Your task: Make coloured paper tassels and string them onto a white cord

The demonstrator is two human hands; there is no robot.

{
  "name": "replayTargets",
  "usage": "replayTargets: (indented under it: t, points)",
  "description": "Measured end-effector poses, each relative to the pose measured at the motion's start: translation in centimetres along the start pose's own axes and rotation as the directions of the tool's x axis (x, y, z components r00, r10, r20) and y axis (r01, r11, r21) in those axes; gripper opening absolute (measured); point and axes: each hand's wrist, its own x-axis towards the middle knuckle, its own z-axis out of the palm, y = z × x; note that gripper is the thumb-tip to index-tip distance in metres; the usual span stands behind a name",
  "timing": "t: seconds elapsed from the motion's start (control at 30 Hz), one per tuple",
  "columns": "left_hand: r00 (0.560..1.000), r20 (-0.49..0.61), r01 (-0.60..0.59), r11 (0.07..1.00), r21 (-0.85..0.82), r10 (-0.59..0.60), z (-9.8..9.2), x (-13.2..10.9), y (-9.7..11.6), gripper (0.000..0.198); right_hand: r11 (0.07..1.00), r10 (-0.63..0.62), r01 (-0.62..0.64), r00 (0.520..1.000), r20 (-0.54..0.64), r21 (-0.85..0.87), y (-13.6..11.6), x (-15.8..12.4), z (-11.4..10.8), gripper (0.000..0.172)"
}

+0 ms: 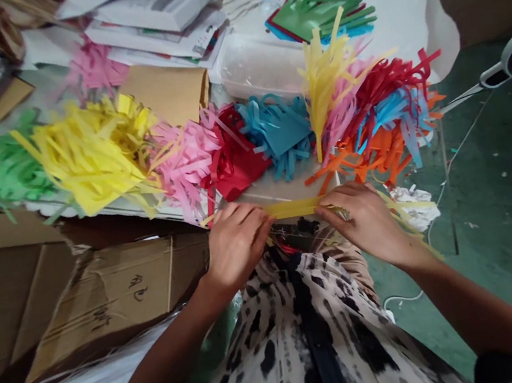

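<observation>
Paper of yellow colour, made into a narrow flat band, is stretched from one hand of the person to the other, just at the near edge of the tabletop. Whether it also touches this edge, I cannot tell. The left hand pinches its left end, thumb and fingers closed on it. The right hand pinches the right end in the same manner, and loose yellow strips hang out beyond this hand. The two hands are apart, with the band between them.

Along the near edge of the tabletop, many paper tassels lie in a row. Toward the left corner I see a green tassel, then a bright yellow tassel, a pink tassel, a red tassel and a blue tassel. Near the right edge there is a mixed heap, with a pale yellow tassel on its left side and an orange tassel at its front.

Behind the row stands a clear plastic box, and to the left of it a brown envelope. Farther back rises a pile of books.
</observation>
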Motion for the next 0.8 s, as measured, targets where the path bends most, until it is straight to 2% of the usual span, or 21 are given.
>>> replayTargets:
  t: [0.13,0.33,0.43,0.5,0.6,0.63,0.7,0.77,0.8]
  points:
    - [0.995,-0.003,0.098,0.994,0.054,-0.098,0.0,0.4,-0.3,0.024,0.992,0.118,-0.118,0.993,-0.023,-0.036,-0.1,0.5,0.6,0.019]
    - [0.995,-0.017,0.097,0.986,0.136,-0.095,0.7,0.8,-0.4,0.022,0.978,0.124,-0.132,0.991,-0.059,-0.160,-0.8,0.9,1.1,0.018]
    - [0.996,-0.029,0.085,0.982,0.169,-0.081,0.8,0.8,-0.3,0.022,0.968,0.110,-0.127,0.990,-0.088,-0.215,-1.1,0.9,1.2,0.020]
    - [0.996,-0.028,0.087,0.979,0.187,-0.083,0.9,0.7,-0.2,0.020,0.953,0.089,-0.129,0.984,-0.154,-0.275,-1.3,0.7,1.5,0.019]
    - [0.994,-0.057,0.106,0.979,0.176,-0.098,1.1,0.6,0.1,0.014,0.933,-0.042,-0.056,0.965,-0.260,-0.356,-1.5,0.0,2.1,0.018]
    - [0.995,-0.072,0.080,0.982,0.171,-0.069,1.3,0.6,0.2,0.019,0.930,-0.115,0.012,0.959,-0.258,-0.368,-1.6,-0.2,2.3,0.019]
    - [0.993,-0.074,-0.081,0.983,0.165,0.094,1.5,0.7,0.4,0.027,0.918,-0.249,0.156,0.942,-0.223,-0.365,-1.6,-0.7,2.7,0.023]
    - [0.958,-0.032,-0.277,0.949,0.149,0.285,1.5,0.7,0.2,0.028,0.911,-0.306,0.223,0.930,-0.205,-0.347,-1.5,-1.1,2.9,0.023]
    - [0.942,-0.015,-0.330,0.933,0.141,0.335,1.4,0.6,0.0,0.028,0.912,-0.307,0.224,0.928,-0.211,-0.344,-1.3,-1.4,2.8,0.023]
